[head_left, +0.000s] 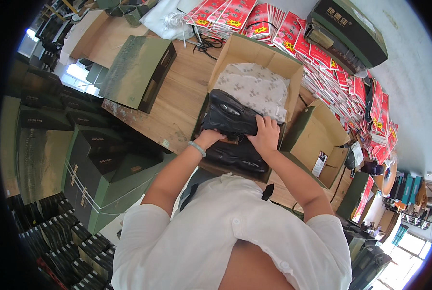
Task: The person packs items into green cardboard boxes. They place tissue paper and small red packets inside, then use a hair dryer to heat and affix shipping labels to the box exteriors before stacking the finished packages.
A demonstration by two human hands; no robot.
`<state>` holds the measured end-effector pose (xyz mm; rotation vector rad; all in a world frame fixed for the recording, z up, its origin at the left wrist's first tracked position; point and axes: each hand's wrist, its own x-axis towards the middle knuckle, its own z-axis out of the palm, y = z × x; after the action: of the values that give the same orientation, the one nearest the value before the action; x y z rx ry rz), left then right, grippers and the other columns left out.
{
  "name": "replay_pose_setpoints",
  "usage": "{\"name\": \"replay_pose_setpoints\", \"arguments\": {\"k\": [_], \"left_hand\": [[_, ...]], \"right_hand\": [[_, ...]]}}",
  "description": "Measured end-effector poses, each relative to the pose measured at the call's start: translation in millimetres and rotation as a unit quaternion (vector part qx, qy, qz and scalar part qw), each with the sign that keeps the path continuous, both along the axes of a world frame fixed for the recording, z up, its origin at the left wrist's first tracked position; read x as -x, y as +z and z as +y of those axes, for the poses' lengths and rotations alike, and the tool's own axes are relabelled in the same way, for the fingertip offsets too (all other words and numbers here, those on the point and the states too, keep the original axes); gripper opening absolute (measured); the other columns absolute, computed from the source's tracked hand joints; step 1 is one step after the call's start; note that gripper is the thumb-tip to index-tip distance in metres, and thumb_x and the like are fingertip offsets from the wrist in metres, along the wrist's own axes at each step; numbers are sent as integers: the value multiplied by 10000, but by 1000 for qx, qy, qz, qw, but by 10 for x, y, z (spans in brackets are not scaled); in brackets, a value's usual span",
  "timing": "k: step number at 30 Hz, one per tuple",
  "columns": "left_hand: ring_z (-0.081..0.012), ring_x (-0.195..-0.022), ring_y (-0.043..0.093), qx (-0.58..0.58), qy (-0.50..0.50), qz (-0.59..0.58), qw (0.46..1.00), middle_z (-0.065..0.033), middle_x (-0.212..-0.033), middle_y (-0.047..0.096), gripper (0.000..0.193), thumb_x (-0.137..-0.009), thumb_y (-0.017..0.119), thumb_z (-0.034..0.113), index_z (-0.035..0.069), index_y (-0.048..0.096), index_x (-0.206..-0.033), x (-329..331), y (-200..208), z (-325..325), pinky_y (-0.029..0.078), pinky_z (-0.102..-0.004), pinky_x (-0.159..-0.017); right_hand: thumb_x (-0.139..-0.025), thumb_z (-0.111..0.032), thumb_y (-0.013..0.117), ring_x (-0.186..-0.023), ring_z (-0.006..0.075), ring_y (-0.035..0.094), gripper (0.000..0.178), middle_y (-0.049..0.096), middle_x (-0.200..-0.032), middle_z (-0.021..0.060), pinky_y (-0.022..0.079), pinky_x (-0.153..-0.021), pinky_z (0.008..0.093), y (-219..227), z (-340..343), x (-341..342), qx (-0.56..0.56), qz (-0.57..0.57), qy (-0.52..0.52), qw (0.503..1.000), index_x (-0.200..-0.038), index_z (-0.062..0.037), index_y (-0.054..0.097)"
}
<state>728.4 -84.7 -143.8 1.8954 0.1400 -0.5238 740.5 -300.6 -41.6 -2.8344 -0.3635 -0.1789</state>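
Wooden tabletop fills the middle of a cluttered workroom, with a pale wall at the upper right. At the centre of the frame, a person in a white shirt, seen from above, holds a black shoe in both hands over an open cardboard box. The left hand, below a pale bracelet, curls around the shoe's lower left side, its fingertips partly hidden. The right hand grips the shoe's right end, fingers over the top and thumb along the near side. Patterned white paper lies in the upper part of the box; a second black shoe lies just below the hands. Right of the box sits another open box, tan inside. A green box rests at the upper left of the table. Red printed packets spread in heaps along the far edge, and dark boxes stand at the upper right. Large green cartons, one bound with white strap, crowd the left.
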Motion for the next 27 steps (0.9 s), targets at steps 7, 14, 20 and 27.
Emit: {"name": "replay_pose_setpoints", "arguments": {"k": [7,14,20,27], "left_hand": [[-268,-1058,610,-33,113,89,989,-104,-1131,651,298,-875,591,173,43,610,-1143,-147,-334,53,469,-373,-950],[-352,-1011,599,-222,23,-143,964,-207,-1075,636,363,-922,564,258,15,583,-1192,129,6,141,469,-484,-895],[-453,-987,559,-323,13,-189,927,-303,-1086,579,289,-890,578,242,34,706,-1043,609,263,133,460,-484,-899],[-409,-1018,523,-270,94,-246,926,-237,-1060,539,198,-845,609,144,43,695,-992,682,425,29,443,-454,-893]], "right_hand": [[-574,-283,868,-1058,319,495,732,524,-1105,91,422,-910,441,70,-37,-6,-23,10,25,999,-1199,-103,533],[-582,-274,864,-1062,317,489,737,508,-1105,92,415,-912,448,20,-38,-58,0,25,39,999,-1211,-110,518],[-596,-264,860,-1054,307,485,763,492,-1100,82,424,-883,460,-111,-50,-62,46,61,88,993,-1242,-124,478],[-629,-271,854,-1094,303,476,760,485,-1137,82,426,-855,479,-363,-32,-176,65,110,78,989,-1255,-141,443]]}}
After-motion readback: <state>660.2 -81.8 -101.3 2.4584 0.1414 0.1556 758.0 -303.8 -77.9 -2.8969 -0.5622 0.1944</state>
